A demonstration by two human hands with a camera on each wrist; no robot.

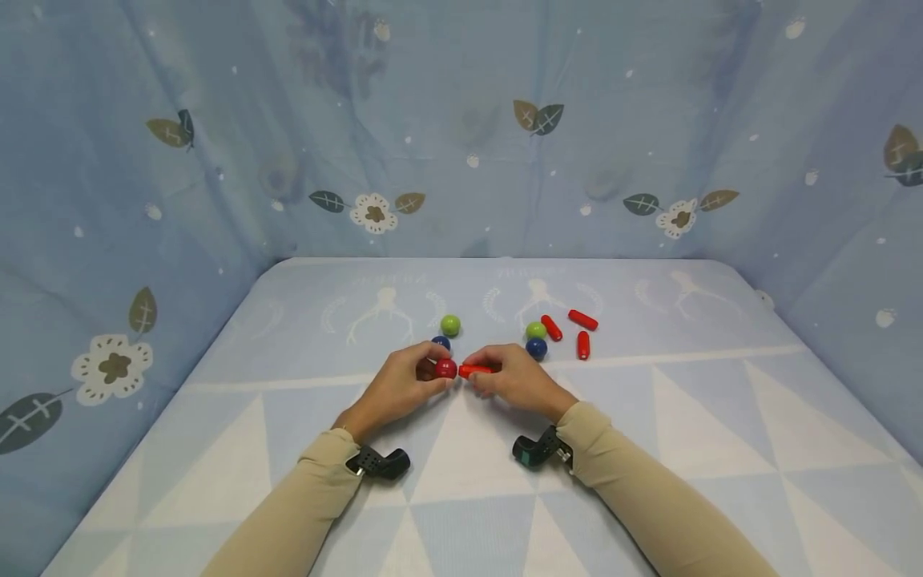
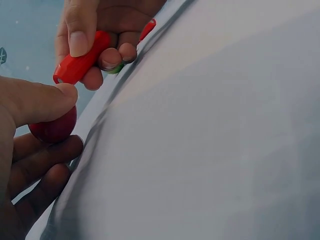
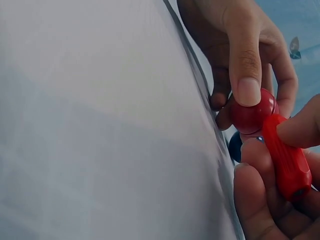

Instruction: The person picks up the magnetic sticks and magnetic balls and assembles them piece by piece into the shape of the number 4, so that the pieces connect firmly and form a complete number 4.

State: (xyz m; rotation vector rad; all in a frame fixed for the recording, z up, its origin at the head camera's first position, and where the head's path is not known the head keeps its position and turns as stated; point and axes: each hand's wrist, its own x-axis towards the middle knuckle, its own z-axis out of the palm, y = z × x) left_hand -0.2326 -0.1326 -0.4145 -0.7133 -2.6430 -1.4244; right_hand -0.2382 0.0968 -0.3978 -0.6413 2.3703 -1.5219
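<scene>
My left hand point(image 1: 409, 377) pinches a dark red ball point(image 1: 446, 368) between thumb and fingers, over the middle of the table. Facing it, my right hand point(image 1: 515, 375) holds a bright red ribbed stick point(image 1: 474, 370) with a hole in its end, as the right wrist view shows of the stick point(image 3: 287, 160). The stick's tip points at the red ball point(image 3: 252, 114), and the two are right at each other. Just behind the left fingers lies a blue ball point(image 1: 441, 343), partly covered, with a green ball point(image 1: 450, 324) beyond it.
Behind my right hand sit a second green ball point(image 1: 536, 331) and a second blue ball point(image 1: 537, 349). Near them lie three more red sticks point(image 1: 583, 344). A patterned cloth covers the table point(image 1: 476, 465), and a blue curtain point(image 1: 461, 128) hangs behind and at both sides.
</scene>
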